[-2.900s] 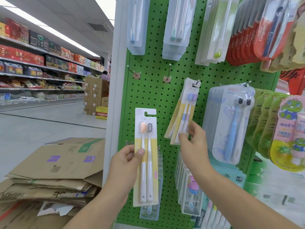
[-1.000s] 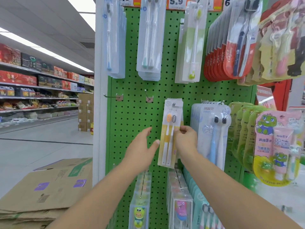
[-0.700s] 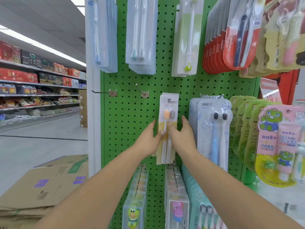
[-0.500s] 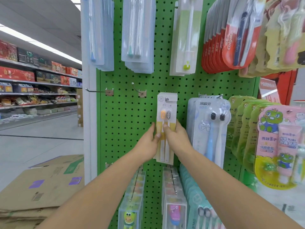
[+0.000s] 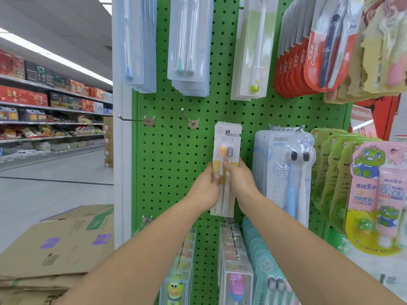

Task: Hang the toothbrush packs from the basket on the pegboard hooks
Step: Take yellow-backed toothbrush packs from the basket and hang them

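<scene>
Since 2.9 s ago, the yellow two-brush toothbrush pack (image 5: 226, 168) has gone from the left hand onto a hook (image 5: 228, 131) of the green pegboard (image 5: 171, 164). Left hand (image 5: 206, 189) and right hand (image 5: 239, 183) pinch its sides, fingers clamped on it. Beside it hangs a blue toothbrush pack (image 5: 284, 172); flattened cardboard boxes (image 5: 59, 249) lie lower left.

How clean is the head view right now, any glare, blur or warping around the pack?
Head view: yellow toothbrush pack and both hands sharp; glare washes the clear blister packs up top; wide-angle bending at the edges smears the frog-print kids' pack.
</scene>
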